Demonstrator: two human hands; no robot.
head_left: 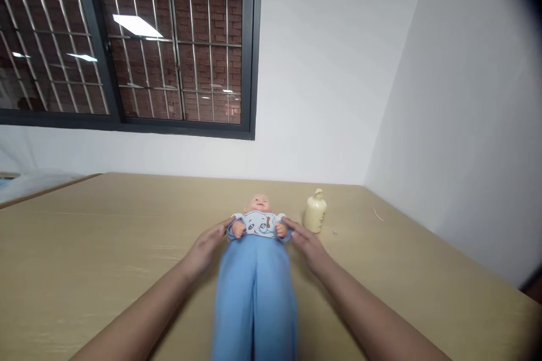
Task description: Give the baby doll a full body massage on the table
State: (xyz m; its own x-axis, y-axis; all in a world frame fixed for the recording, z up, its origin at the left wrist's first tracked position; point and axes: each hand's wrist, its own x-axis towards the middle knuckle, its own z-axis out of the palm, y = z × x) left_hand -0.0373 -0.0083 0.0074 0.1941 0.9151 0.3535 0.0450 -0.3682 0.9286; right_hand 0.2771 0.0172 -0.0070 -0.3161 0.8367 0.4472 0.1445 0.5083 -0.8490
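Observation:
A baby doll (pixel 256 271) lies on its back on the wooden table (pixel 127 248), its head toward the wall. It wears a white top (pixel 259 223) printed with an animal face, and long light-blue trousers. My left hand (pixel 207 243) reaches in beside one sleeve, its fingers stretched out and the tips at the blue cuff. From the other side, my right hand (pixel 307 241) lies along the opposite sleeve, fingers extended and not wrapped round it. The doll's small fists show between my hands.
A cream pump bottle (pixel 315 212) stands right of the doll, close to my right hand. Farther right lie a thin pale strip (pixel 377 214) and a tiny scrap (pixel 335 232). White walls border the table behind and at right; a barred window (pixel 182 45) is at upper left.

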